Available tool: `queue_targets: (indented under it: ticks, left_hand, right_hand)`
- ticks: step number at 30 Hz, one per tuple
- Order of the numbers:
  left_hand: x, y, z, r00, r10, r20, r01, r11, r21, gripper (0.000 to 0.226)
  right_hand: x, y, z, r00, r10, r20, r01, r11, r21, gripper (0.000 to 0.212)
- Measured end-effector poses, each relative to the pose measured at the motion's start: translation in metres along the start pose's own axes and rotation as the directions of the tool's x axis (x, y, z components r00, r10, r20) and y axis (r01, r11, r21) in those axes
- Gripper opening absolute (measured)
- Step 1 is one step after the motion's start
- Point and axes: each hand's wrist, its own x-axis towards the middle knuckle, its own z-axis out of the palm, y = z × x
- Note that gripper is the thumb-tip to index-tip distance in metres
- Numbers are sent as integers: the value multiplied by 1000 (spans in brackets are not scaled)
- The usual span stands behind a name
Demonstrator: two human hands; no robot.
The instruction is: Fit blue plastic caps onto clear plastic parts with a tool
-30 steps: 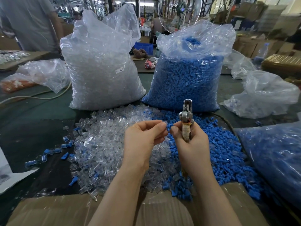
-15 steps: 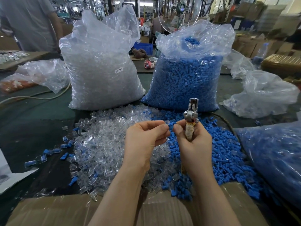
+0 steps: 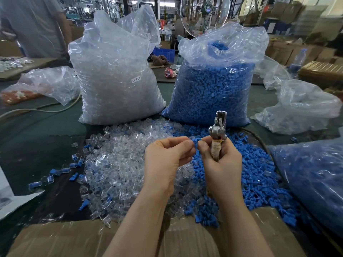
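Head camera view: a worker's left hand point(image 3: 167, 160) and right hand point(image 3: 220, 164) are meeting at the fingertips over a workbench, both pinching a small blue cap point(image 3: 196, 140) between them. The left fingers are curling in around something; whether a clear part is sitting there behind the cap cannot be told. The right hand is also wrapping its lower fingers round the taped handle of a metal tool point(image 3: 217, 132), which is standing upright with its head rising above the knuckles. By the look of it, the worker is mating one cap to one part by hand, ahead of pressing; the next move is likely calling for the pair to be brought into the tool's head and squeezed home squarely, without the cap tilting. The cap is appearing small, opaque and bright blue, barely showing past the fingertips. Below the hands, a loose heap of clear parts point(image 3: 118, 164) is spreading to the left and a heap of blue caps point(image 3: 259, 173) to the right, the two mingling in the middle. Behind them a bag of clear parts point(image 3: 115, 75) and a bag of blue caps point(image 3: 213, 86) are standing side by side
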Motion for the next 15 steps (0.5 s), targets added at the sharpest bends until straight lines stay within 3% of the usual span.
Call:
queue_targets:
  ticks: [15]
  left_hand:
    - [0, 0, 0, 998, 55, 16, -55, 997, 56, 9]
  right_hand:
    - [0, -1, 1, 1000, -1, -16, 1, 1000, 10, 10]
